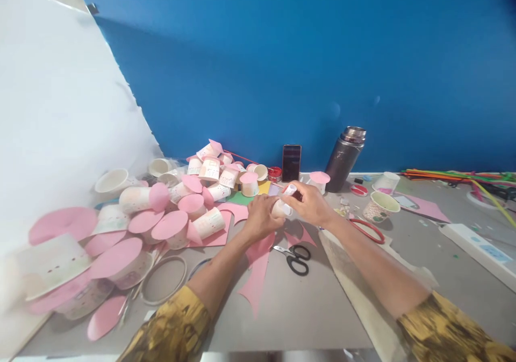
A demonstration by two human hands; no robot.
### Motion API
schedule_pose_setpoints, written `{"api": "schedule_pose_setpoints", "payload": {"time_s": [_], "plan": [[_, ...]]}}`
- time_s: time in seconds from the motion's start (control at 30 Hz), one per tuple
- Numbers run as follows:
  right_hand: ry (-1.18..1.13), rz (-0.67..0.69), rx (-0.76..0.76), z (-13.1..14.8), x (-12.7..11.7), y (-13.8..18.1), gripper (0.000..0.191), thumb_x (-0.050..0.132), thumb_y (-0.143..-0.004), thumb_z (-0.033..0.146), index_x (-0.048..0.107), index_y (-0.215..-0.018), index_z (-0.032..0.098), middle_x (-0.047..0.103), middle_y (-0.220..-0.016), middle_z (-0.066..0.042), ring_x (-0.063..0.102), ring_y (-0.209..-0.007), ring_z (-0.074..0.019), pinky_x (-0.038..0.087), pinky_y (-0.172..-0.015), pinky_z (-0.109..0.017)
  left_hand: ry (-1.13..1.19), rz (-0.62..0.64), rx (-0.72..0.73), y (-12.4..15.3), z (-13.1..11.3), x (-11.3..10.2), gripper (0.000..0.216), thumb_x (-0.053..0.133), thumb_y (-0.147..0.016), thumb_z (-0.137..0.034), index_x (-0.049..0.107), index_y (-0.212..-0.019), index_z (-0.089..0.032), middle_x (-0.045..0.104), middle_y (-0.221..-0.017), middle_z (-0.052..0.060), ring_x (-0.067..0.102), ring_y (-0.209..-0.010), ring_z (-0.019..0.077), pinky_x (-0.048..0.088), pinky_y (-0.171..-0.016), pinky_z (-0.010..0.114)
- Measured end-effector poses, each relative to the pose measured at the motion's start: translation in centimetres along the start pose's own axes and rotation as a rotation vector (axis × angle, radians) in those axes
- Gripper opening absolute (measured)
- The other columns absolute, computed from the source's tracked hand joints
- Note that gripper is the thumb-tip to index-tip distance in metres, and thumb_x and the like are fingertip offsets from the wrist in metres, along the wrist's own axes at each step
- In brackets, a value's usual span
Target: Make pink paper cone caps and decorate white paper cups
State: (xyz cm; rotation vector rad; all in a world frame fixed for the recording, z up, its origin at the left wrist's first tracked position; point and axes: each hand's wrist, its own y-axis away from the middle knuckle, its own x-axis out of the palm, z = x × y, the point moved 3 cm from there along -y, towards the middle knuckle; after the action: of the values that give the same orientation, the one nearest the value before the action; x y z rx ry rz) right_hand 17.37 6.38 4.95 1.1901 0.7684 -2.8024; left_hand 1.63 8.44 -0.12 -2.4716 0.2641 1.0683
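Front and centre over the grey table (322, 319), here are both bare hands, working close together. The left hand (264, 217) has its fingers curled round a pale cup (279, 208), tipped over and half hidden by the grip. In from the other side comes the right hand (310, 201), fingers narrow, pinching a small white tube (289, 190) right by the cup (whether the two actually touch, I can't tell from here).

Just below them, black-handled scissors (297, 262) lie with their blades pointing left, next to a ragged strip of pink paper (260, 260).

And look at the left side: a whole crowd of decorated cups (209, 169), many wearing pink discs (171, 224), piled up and tumbling over one another! A pale ring (164, 280) lies in front of the heap.

Up at the back, a phone (291, 163) is propped upright near the blue wall (258, 72), with a dark flask (345, 159) to its right and one pink-topped cup (318, 182) between them.

Over on the right, a green-patterned cup (381, 207) sits mouth up, a red ring (367, 231) near it, and a white power strip (479, 254) runs off the edge.
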Motion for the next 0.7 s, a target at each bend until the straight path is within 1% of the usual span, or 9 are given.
{"api": "schedule_pose_setpoints", "payload": {"time_s": [0.07, 0.13, 0.27, 0.37, 0.47, 0.57, 0.7], "plan": [[-0.010, -0.034, 0.042, -0.6, -0.2, -0.1, 0.019, 0.059, -0.088, 0.038, 0.065, -0.086, 0.021, 0.065, -0.073, 0.001, 0.051, -0.063, -0.0158, 0.037, -0.062, -0.029, -0.061, 0.010, 0.054, 0.2, -0.2, 0.2, 0.043, 0.072, -0.067, -0.023, 0.074, -0.111, -0.023, 0.064, -0.101, 0.008, 0.057, -0.105, 0.0315, 0.043, -0.094, 0.045], [-0.035, -0.078, 0.088, -1.4, -0.7, -0.2, 0.020, 0.059, -0.087, 0.040, 0.062, -0.080, 0.021, 0.063, -0.071, 0.001, 0.051, -0.063, -0.0162, 0.038, -0.062, -0.029, -0.073, 0.008, 0.095, 0.4, -0.6, 0.2, 0.044, 0.072, -0.068, -0.021, 0.074, -0.112, -0.023, 0.061, -0.102, 0.008, 0.057, -0.104, 0.0303, 0.044, -0.093, 0.045], [-0.112, -0.154, 0.181, -2.9, -1.6, -0.3, 0.027, 0.060, -0.085, 0.044, 0.054, -0.070, 0.022, 0.056, -0.063, 0.001, 0.048, -0.060, -0.0162, 0.035, -0.057, -0.029, 0.126, -0.023, 0.090, 0.5, -1.0, -0.1, 0.047, 0.070, -0.070, -0.016, 0.071, -0.117, -0.023, 0.060, -0.107, 0.006, 0.058, -0.105, 0.0263, 0.048, -0.095, 0.041], [-0.162, -0.181, 0.222, -3.7, -1.9, -0.2, 0.031, 0.061, -0.082, 0.049, 0.052, -0.067, 0.023, 0.051, -0.059, 0.002, 0.044, -0.056, -0.0152, 0.032, -0.053, -0.029, 0.272, -0.050, 0.037, 0.5, -1.0, -0.3, 0.046, 0.071, -0.071, -0.016, 0.070, -0.117, -0.022, 0.062, -0.109, 0.006, 0.060, -0.107, 0.0244, 0.048, -0.098, 0.038], [-0.191, -0.192, 0.221, -3.7, -1.7, 0.1, 0.032, 0.061, -0.083, 0.050, 0.054, -0.068, 0.022, 0.052, -0.059, 0.002, 0.046, -0.056, -0.0155, 0.034, -0.053, -0.029, 0.316, -0.095, -0.036, 0.4, -0.8, -0.4, 0.045, 0.072, -0.072, -0.019, 0.070, -0.116, -0.021, 0.064, -0.109, 0.006, 0.061, -0.107, 0.0244, 0.048, -0.098, 0.039], [-0.211, -0.190, 0.192, -3.3, -1.3, 0.5, 0.031, 0.061, -0.084, 0.050, 0.057, -0.071, 0.021, 0.056, -0.060, 0.001, 0.049, -0.057, -0.0157, 0.035, -0.055, -0.029, 0.309, -0.125, -0.092, 0.4, -0.6, -0.6, 0.044, 0.072, -0.072, -0.020, 0.070, -0.116, -0.020, 0.064, -0.109, 0.007, 0.061, -0.106, 0.0251, 0.048, -0.096, 0.039], [-0.246, -0.161, 0.134, -2.6, -0.5, 1.0, 0.029, 0.062, -0.086, 0.047, 0.060, -0.077, 0.020, 0.060, -0.065, 0.001, 0.052, -0.060, -0.0152, 0.038, -0.057, -0.028, 0.266, -0.133, -0.115, 0.5, -0.6, -0.8, 0.040, 0.072, -0.073, -0.022, 0.072, -0.112, -0.019, 0.064, -0.106, 0.007, 0.062, -0.102, 0.0257, 0.048, -0.093, 0.040]]}}
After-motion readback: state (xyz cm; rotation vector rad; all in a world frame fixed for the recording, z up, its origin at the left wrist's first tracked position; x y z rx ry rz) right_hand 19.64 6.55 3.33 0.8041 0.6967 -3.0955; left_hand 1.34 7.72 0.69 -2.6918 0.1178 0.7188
